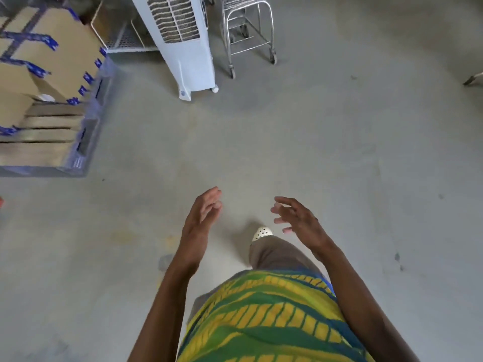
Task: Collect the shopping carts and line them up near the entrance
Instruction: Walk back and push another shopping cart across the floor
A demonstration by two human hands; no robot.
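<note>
Holds left hand point(200, 218) and right hand point(298, 220) out empty, fingers relaxed, well short of shopping cart point(244, 0) beside air cooler point(183, 43).

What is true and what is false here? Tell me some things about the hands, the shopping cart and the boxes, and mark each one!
1. The left hand and the right hand hold nothing. True.
2. The silver wire shopping cart stands to the right of the tall white plastic air cooler. True.
3. The right hand grips the cart. False: the cart stands well ahead, untouched.
4. The brown cardboard boxes carry red tape. False: the tape is blue.
</note>
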